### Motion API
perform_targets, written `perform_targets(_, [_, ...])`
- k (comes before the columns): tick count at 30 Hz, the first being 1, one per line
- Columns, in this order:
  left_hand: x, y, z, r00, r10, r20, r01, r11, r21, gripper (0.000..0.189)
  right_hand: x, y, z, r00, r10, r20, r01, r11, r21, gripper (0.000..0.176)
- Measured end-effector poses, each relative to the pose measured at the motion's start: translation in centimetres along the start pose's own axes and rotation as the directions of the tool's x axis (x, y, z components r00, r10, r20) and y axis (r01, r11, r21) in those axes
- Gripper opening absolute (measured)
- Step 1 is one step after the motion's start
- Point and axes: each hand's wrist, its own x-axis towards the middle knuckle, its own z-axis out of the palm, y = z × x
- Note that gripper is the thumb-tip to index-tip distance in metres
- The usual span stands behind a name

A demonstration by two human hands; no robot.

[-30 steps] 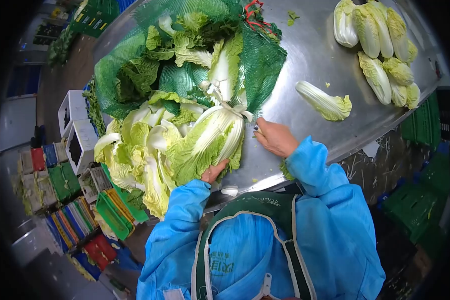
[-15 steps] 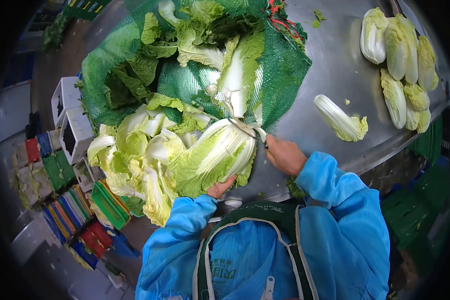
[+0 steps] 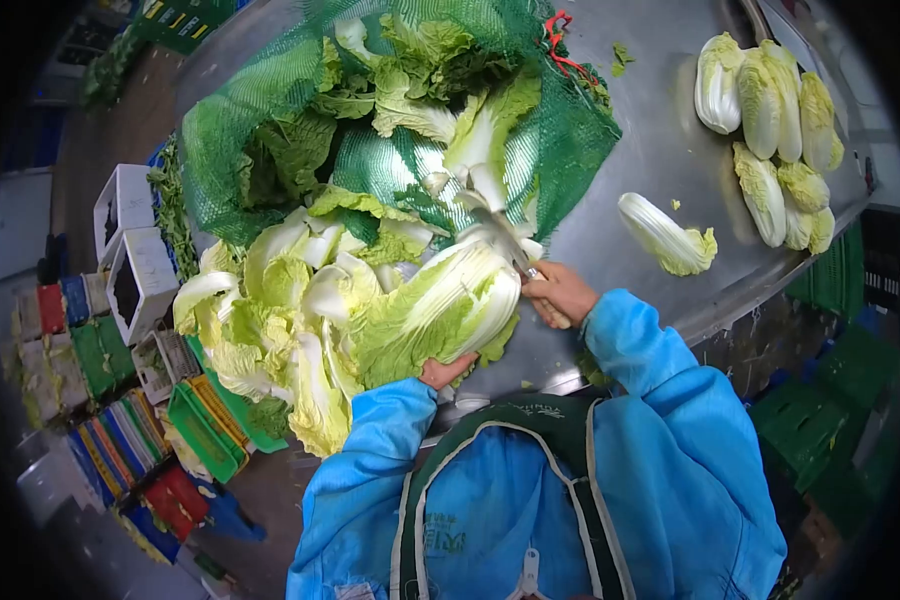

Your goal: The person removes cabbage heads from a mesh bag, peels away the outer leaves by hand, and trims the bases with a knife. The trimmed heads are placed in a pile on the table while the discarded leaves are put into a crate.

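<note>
A large napa cabbage (image 3: 445,305) with green outer leaves lies on the metal table, its white base end pointing away from me. My left hand (image 3: 450,370) grips its near, leafy end, with the fingers partly hidden by leaves. In my right hand (image 3: 560,292) is a knife (image 3: 511,245), held by its light handle. The blade lies across the cabbage's base end. Loose outer leaves (image 3: 290,310) are heaped at the left of the cabbage. Beyond it, a green mesh bag (image 3: 370,160) spreads open with more leaves in and on it.
A trimmed cabbage (image 3: 667,235) lies to the right on the metal table (image 3: 660,130). Several more trimmed cabbages (image 3: 770,100) are grouped near the table's right edge. White crates (image 3: 142,270) and a green crate (image 3: 205,428) stand at the left, below table level.
The knife blade has turned and shows its broad side at the cabbage's base. My right hand has shifted slightly; the left keeps its hold. The view has moved a little.
</note>
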Motion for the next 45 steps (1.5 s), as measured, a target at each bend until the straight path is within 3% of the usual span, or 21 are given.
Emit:
perform_targets(2, [0.0, 0.0, -0.3, 0.999, 0.041, 0.000, -0.041, 0.999, 0.035, 0.052, 0.3, 1.2, 1.0, 0.999, -0.037, 0.021, 0.030, 0.963, 0.268, 0.028])
perform_targets(6, [-0.7, 0.6, -0.9, 0.995, 0.031, -0.092, -0.038, 0.996, -0.082, 0.055, -3.5, -1.5, 3.6, 0.971, -0.241, 0.008, 0.232, 0.942, 0.244, 0.040])
perform_targets(9, [-1.9, 1.3, -1.5, 0.983, -0.056, -0.177, -0.004, 0.948, -0.319, 0.058, -8.4, -5.7, 5.5, 0.952, -0.305, -0.008, 0.305, 0.952, 0.011, 0.049])
perform_targets(11, [-3.0, 2.2, -2.3, 0.962, -0.155, -0.223, 0.002, 0.826, -0.564, 0.059, -8.6, -5.9, 7.5, 0.888, -0.451, -0.092, 0.442, 0.891, -0.106, 0.053])
perform_targets(15, [-4.4, 5.3, -4.2, 0.904, -0.330, -0.270, -0.036, 0.571, -0.820, 0.063, -5.1, -1.4, 9.9, 0.768, -0.624, -0.140, 0.558, 0.761, -0.331, 0.055])
perform_targets(16, [-4.3, 6.5, -5.1, 0.872, -0.398, -0.283, 0.022, 0.610, -0.792, 0.065, -4.5, -0.6, 10.2, 0.744, -0.655, -0.134, 0.570, 0.726, -0.384, 0.055])
perform_targets(17, [-4.2, 7.2, -5.6, 0.862, -0.367, -0.350, -0.118, 0.526, -0.842, 0.069, -4.6, -0.2, 10.6, 0.721, -0.685, -0.109, 0.603, 0.696, -0.389, 0.055])
perform_targets(20, [-4.4, 5.2, -7.5, 0.881, -0.221, -0.417, -0.089, 0.790, -0.607, 0.067, -4.6, -0.2, 11.5, 0.699, -0.715, -0.030, 0.631, 0.636, -0.445, 0.054])
perform_targets(24, [-2.6, 5.7, -9.0, 0.887, -0.249, -0.390, -0.009, 0.833, -0.553, 0.071, -2.7, -1.2, 13.0, 0.620, -0.784, -0.003, 0.653, 0.519, -0.551, 0.049])
perform_targets(25, [-1.9, 4.9, -8.6, 0.895, -0.285, -0.343, 0.019, 0.792, -0.611, 0.076, -2.2, -1.1, 13.1, 0.637, -0.770, -0.026, 0.643, 0.550, -0.533, 0.049])
perform_targets(28, [-0.1, 3.3, -6.9, 0.881, -0.073, -0.467, -0.188, 0.852, -0.488, 0.089, -1.4, -1.5, 12.9, 0.670, -0.738, -0.079, 0.606, 0.605, -0.516, 0.050])
perform_targets(29, [0.5, 2.8, -6.3, 0.875, -0.047, -0.481, -0.224, 0.843, -0.490, 0.101, -1.4, -1.9, 12.8, 0.676, -0.732, -0.086, 0.593, 0.609, -0.527, 0.051])
perform_targets(32, [2.4, 2.9, -6.6, 0.905, -0.075, -0.420, -0.247, 0.710, -0.659, 0.104, -1.4, -3.4, 12.4, 0.702, -0.703, -0.114, 0.533, 0.625, -0.570, 0.048])
perform_targets(33, [2.9, 3.2, -7.0, 0.886, -0.028, -0.464, -0.295, 0.738, -0.607, 0.098, -1.5, -3.9, 12.2, 0.710, -0.691, -0.132, 0.507, 0.633, -0.585, 0.047])
perform_targets(36, [3.7, 4.3, -8.5, 0.949, -0.129, -0.289, -0.199, 0.467, -0.861, 0.086, -2.9, -6.3, 12.0, 0.678, -0.701, -0.221, 0.508, 0.665, -0.547, 0.043])
perform_targets(37, [3.7, 4.8, -8.9, 0.962, -0.175, -0.208, -0.137, 0.348, -0.928, 0.076, -2.9, -7.1, 12.0, 0.415, -0.902, -0.118, 0.625, 0.377, -0.684, 0.040])
perform_targets(40, [3.6, 6.3, -9.5, 0.977, -0.209, -0.039, -0.041, -0.006, -0.999, 0.074, -4.0, -9.2, 12.5, 0.578, -0.802, -0.152, 0.547, 0.518, -0.658, 0.041])
perform_targets(41, [3.3, 7.0, -9.7, 0.974, -0.212, -0.084, -0.075, 0.050, -0.996, 0.076, -3.5, -8.8, 12.1, 0.692, -0.696, -0.190, 0.537, 0.673, -0.509, 0.047])
perform_targets(44, [4.0, 2.8, -6.6, 0.861, -0.389, -0.326, -0.188, 0.352, -0.917, 0.076, -3.4, -7.6, 12.9, 0.643, -0.761, -0.086, 0.525, 0.520, -0.674, 0.048])
perform_targets(45, [3.4, 4.3, -7.8, 0.886, -0.319, -0.335, -0.215, 0.357, -0.909, 0.072, -3.0, -6.8, 13.0, 0.648, -0.756, -0.097, 0.502, 0.519, -0.692, 0.049])
